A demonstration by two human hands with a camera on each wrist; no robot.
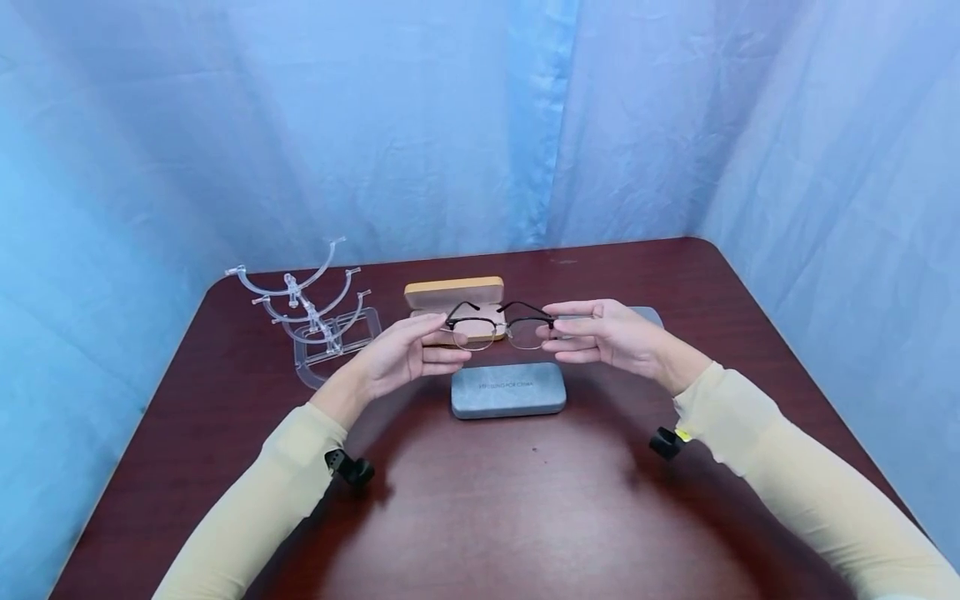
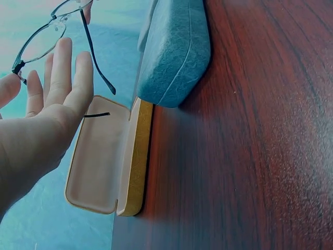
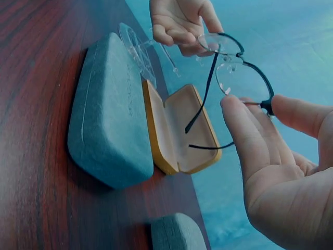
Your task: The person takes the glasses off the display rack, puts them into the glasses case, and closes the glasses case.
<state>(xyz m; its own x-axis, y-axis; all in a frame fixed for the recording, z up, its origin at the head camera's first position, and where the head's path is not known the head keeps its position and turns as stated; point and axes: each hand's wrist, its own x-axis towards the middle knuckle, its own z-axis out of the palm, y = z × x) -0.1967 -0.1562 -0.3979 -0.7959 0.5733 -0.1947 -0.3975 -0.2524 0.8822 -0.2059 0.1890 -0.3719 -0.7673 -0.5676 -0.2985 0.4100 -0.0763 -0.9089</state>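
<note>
A pair of eyeglasses (image 1: 475,333) with black brow bars and thin wire lower rims is held up above the table. My left hand (image 1: 401,354) pinches one outer end of the frame between thumb and fingers. At the opposite end, my right hand (image 1: 618,340) pinches the frame the same way. Both temples are unfolded and point away toward the back. Below the glasses lies a closed grey-blue glasses case (image 1: 508,390). Behind them a yellow case (image 1: 453,293) stands open, its pale lining (image 3: 190,120) showing in the right wrist view.
A clear plastic display stand (image 1: 330,337) with several curved arms is at the left. Another grey case (image 1: 647,315) lies partly hidden behind my right hand. The dark red wooden table (image 1: 525,508) is bounded at the back and sides by blue curtains (image 1: 405,142).
</note>
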